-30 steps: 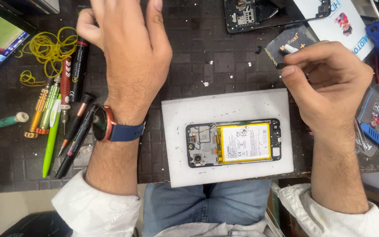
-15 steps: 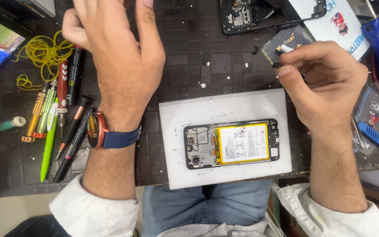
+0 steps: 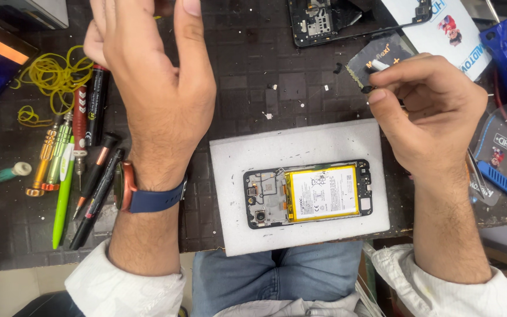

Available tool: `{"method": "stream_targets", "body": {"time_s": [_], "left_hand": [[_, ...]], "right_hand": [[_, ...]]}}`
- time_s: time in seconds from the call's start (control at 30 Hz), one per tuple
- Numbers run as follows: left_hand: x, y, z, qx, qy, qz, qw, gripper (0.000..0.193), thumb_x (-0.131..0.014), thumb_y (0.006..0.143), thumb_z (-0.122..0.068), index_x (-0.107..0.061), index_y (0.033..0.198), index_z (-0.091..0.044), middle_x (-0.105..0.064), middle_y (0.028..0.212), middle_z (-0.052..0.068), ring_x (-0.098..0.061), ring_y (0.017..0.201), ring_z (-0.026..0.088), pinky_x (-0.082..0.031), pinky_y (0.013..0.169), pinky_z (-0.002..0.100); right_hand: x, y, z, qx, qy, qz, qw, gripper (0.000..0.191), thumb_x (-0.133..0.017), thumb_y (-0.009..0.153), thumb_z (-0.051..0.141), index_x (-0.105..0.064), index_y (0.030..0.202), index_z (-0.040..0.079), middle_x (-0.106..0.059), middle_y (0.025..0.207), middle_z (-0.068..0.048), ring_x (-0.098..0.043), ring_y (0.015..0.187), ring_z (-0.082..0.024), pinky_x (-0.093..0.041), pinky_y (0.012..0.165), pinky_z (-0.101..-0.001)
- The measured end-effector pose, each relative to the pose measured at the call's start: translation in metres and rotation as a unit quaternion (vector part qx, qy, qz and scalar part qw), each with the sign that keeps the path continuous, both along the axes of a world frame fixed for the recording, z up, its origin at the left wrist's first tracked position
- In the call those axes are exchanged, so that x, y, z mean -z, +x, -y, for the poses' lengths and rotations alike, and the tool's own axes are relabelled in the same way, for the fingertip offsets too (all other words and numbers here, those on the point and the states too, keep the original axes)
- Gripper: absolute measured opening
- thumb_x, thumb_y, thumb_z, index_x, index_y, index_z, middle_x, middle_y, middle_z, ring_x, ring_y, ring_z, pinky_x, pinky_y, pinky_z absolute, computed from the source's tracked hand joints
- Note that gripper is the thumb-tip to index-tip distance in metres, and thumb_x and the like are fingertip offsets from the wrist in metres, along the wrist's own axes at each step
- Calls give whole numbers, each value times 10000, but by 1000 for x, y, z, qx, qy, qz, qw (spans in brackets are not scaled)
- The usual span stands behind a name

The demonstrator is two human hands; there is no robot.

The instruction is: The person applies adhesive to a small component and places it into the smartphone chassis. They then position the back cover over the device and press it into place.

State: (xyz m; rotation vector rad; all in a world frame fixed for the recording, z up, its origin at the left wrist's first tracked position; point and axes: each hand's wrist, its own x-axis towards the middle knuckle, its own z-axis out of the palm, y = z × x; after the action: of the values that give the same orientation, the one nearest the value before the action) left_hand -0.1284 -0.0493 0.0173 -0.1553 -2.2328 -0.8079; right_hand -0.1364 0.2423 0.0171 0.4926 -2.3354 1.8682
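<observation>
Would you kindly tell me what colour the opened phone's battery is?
The battery is yellow with a white label, shown best in the head view.

Left hand: raised open above the dark mat, a watch worn at the wrist.
Right hand: a small white-tipped piece is pinched between thumb and fingers.
Opened phone: laid on a white foam pad, yellow battery exposed.
Screwdrivers: lined up beside the left wrist.

A yellow-edged white label covers the opened phone's battery. A white printed package lies top right; a dark packet, possibly a sachet, lies beside it.
</observation>
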Motion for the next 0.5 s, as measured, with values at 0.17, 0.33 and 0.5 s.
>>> {"method": "stream_targets", "body": {"time_s": [0.17,0.33,0.5], "left_hand": [[-8,1,-5,146,168,50,974,120,-567,1177,-136,-586,1115,-34,-639,988,64,-638,899,194,-501,839,331],[-12,9,-17,289,160,145,933,97,-593,1128,-125,-580,1131,-29,-663,1010,68,-699,899,181,-563,823,311],[-10,10,-41,364,94,224,899,76,-597,1042,-117,-590,1031,-43,-696,915,80,-699,798,180,-547,729,338]], "right_hand": [[2,0,-1,-17,0,-15,1000,119,-696,1009,-73,-640,1110,-45,-670,1072,-69,-645,889,-64,-531,788,-182],[4,1,-4,-23,2,-36,999,128,-686,998,-81,-613,1090,-31,-658,1054,-76,-667,922,-86,-563,825,-201],[4,2,-5,-18,-13,-28,999,153,-694,1006,-82,-585,1094,-20,-660,1065,-93,-689,942,-104,-591,856,-211]]}}
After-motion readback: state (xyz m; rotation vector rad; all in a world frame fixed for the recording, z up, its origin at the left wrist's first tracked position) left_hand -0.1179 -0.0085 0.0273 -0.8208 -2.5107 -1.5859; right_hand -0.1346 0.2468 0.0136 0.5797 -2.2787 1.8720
